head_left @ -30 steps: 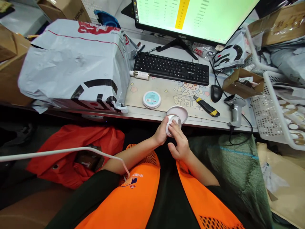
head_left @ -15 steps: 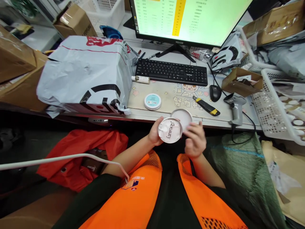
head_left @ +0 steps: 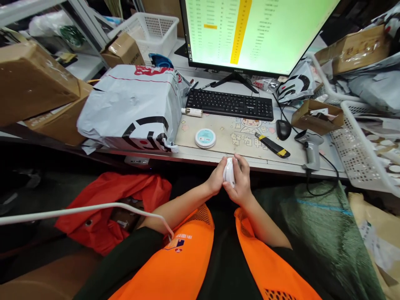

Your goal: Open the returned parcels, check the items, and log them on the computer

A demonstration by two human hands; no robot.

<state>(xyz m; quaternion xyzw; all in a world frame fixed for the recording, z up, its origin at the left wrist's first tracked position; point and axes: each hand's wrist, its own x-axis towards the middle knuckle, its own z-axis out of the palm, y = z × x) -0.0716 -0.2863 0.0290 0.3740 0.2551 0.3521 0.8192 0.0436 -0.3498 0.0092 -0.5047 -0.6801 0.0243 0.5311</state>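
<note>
Between my two hands, just in front of the desk edge, is a round white tin (head_left: pixel 229 172), turned on its side with its rim showing. My left hand (head_left: pixel 216 177) grips it from the left. Fingers of my right hand (head_left: pixel 241 180) wrap round its right side. Most of both its faces is hidden by the palms and fingers. Another round tin (head_left: pixel 205 138), with a pale blue label on its top, lies on the desk mat beyond my left hand. A black and yellow utility knife (head_left: pixel 272 145) rests to the right on the mat.
A large grey-white parcel bag (head_left: pixel 131 108) stands left. Behind the mat are a small bottle (head_left: pixel 191 112), a keyboard (head_left: pixel 229 102) and a monitor (head_left: pixel 259 33). Right are a mouse (head_left: pixel 283 129), a barcode scanner (head_left: pixel 310 148), an open carton (head_left: pixel 317 117) and a white basket (head_left: pixel 353 154).
The lid and the tin were apart, the inside paper reading "beauty" showing. Now they are together and tilted on edge between both hands. My view has shifted slightly.
</note>
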